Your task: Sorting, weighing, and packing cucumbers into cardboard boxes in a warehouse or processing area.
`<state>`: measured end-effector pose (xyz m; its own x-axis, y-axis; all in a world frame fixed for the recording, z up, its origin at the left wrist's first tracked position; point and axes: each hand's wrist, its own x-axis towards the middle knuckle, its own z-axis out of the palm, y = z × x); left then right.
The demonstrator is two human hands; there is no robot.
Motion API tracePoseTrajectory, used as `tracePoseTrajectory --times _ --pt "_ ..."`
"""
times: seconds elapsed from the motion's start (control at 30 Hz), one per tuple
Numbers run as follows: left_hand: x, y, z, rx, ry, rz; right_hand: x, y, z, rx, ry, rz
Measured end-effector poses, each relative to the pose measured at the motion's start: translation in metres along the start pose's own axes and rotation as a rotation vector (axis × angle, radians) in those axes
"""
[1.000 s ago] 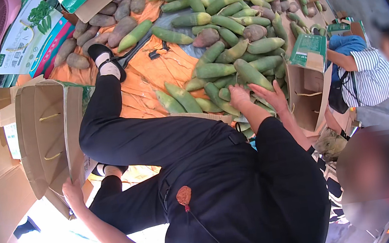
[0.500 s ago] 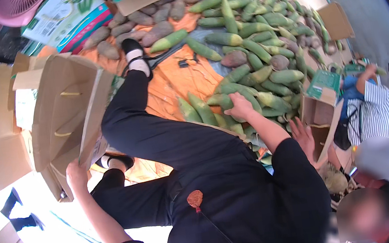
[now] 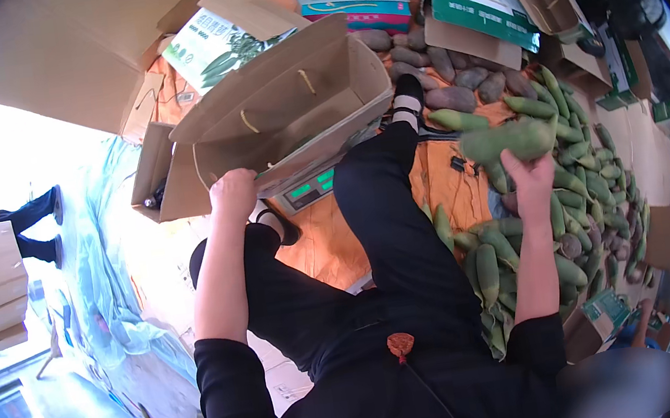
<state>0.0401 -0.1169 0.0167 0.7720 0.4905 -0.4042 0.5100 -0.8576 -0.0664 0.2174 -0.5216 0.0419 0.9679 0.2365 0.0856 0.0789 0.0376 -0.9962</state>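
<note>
Holding a green radish (image 3: pixel 504 142) up in the air, the right hand (image 3: pixel 530 175) has its fingers closed around the near side; blur hides where each fingertip lies. The radish lies almost level, above the near edge of the spread-out pile of green radishes (image 3: pixel 584 202) and well apart from the box. The left hand (image 3: pixel 233 195) is closed on the near edge of an open cardboard box (image 3: pixel 280 115), the fingers bent over the rim with hardly any gap. The box lies at a slant, its inside showing, with 2 pale rope handles (image 3: pixel 306 82) on its far wall. Beneath its near side shows a scale (image 3: pixel 309 190) with a green-lit display. An orange sheet (image 3: pixel 319 245) covers the floor between the person's legs. Past the farther black shoe (image 3: pixel 407 88), brownish roots (image 3: pixel 450 98) lie together, with a green-and-white carton (image 3: pixel 478 12) just behind them. Bluish plastic sheeting (image 3: pixel 103 282) lies crumpled at the left, and a reddish pendant (image 3: pixel 401 344) hangs against the person's dark clothing.
</note>
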Motion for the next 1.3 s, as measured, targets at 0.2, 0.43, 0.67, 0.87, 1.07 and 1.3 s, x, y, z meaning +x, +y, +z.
tracePoseTrajectory --times 0.2,0.43,0.67,0.87,1.07,1.3 --pt "0.004 -0.003 0.008 0.003 0.056 -0.001 0.049 -0.065 0.095 0.298 -0.195 -0.202" --pt "0.004 -0.002 0.008 0.0 0.045 0.018 0.073 -0.018 0.206 -0.081 -0.489 -0.381" --pt "0.002 -0.001 0.005 0.026 0.061 0.027 0.066 0.01 0.261 -0.799 -0.643 -0.435" --pt "0.006 -0.002 0.006 0.072 0.087 0.118 0.068 0.029 0.247 -0.623 -0.596 -0.322" --pt "0.004 -0.007 0.007 0.038 0.035 0.063 0.054 0.021 0.152 -0.211 -0.462 -0.14" --pt "-0.004 -0.001 -0.003 -0.164 0.226 0.148 -0.009 0.126 0.009 -0.582 -0.159 0.2"
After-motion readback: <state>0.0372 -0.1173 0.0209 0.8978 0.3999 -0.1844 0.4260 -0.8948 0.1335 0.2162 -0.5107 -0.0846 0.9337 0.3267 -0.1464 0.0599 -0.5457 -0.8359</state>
